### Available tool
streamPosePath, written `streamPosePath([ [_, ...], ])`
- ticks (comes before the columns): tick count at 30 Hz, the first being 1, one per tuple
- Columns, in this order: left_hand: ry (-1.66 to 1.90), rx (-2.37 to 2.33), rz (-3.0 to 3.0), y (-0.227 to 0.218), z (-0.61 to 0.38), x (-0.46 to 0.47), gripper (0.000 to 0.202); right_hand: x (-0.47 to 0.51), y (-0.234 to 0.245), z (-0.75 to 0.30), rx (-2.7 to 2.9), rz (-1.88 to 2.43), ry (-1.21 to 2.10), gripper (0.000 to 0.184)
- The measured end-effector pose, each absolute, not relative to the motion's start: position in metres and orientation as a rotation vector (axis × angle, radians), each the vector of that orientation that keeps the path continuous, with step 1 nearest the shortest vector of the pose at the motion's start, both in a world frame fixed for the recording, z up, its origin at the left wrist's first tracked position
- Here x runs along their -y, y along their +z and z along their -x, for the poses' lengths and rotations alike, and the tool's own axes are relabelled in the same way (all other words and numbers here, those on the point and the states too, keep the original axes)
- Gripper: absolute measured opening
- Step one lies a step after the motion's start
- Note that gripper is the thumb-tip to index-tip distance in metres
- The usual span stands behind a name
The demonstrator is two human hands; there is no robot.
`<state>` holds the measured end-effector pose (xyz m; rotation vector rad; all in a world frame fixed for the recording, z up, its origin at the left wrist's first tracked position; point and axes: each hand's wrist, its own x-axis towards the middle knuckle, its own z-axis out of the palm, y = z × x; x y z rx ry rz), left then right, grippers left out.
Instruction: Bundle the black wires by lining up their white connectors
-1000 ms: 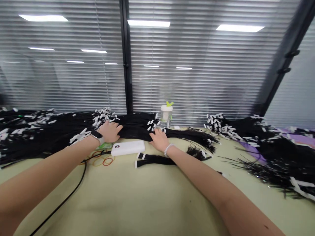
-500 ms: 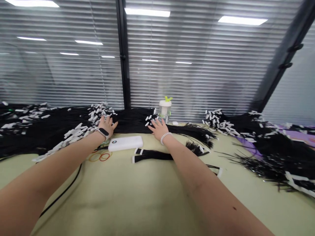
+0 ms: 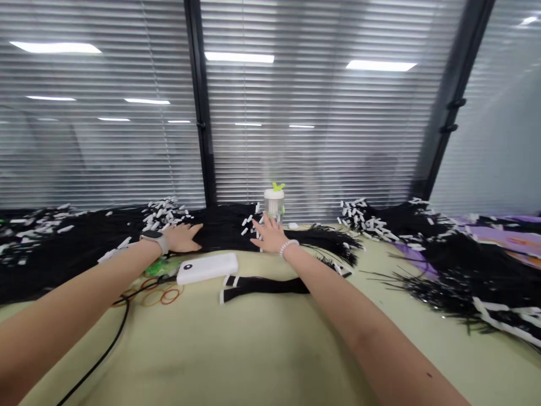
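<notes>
My left hand (image 3: 182, 237) lies with its fingers apart on the pile of black cables (image 3: 226, 225) at the back of the table. A band with a dark face sits on that wrist. White connectors (image 3: 163, 213) cluster just behind this hand. My right hand (image 3: 269, 232) rests with spread fingers at the right part of the same pile, beside several white connectors. It wears a pale coiled bracelet and is just in front of a clear cup (image 3: 274, 204) with a white lid. Neither hand grips anything.
A white power bank (image 3: 208, 268) with a black cord lies in front, near rubber bands (image 3: 169, 296). Short black cables (image 3: 262, 285) with white ends lie below my right hand. More black cables (image 3: 465, 265) heap at right over purple material. Windows with blinds (image 3: 316, 124) stand behind.
The view has shifted, so the table sits lower in the frame. My left hand has turned, fingers now pointing right. My right hand stays spread at the pile.
</notes>
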<state>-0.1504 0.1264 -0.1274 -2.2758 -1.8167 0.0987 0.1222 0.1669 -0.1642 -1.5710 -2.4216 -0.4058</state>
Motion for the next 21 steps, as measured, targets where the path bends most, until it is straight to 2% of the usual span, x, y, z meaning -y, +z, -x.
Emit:
streamPosePath([
  [3,0.11,1.637,2.496,-0.138,0.137,-0.107,0.074,-0.166,-0.148,-0.152,2.339,1.656,-0.36,0.049],
  [5,0.103,1.554,2.572,-0.153,0.129,-0.095,0.08,-0.164,-0.141,-0.177,2.284,1.709,-0.333,0.049],
  [12,-0.056,1.434,2.59,-0.182,0.132,-0.108,0.072,-0.134,-0.141,-0.243,2.338,1.736,-0.188,0.043],
  [21,-0.101,1.397,2.517,-0.184,0.129,-0.12,0.067,-0.079,-0.159,-0.198,2.687,1.146,0.12,0.035],
])
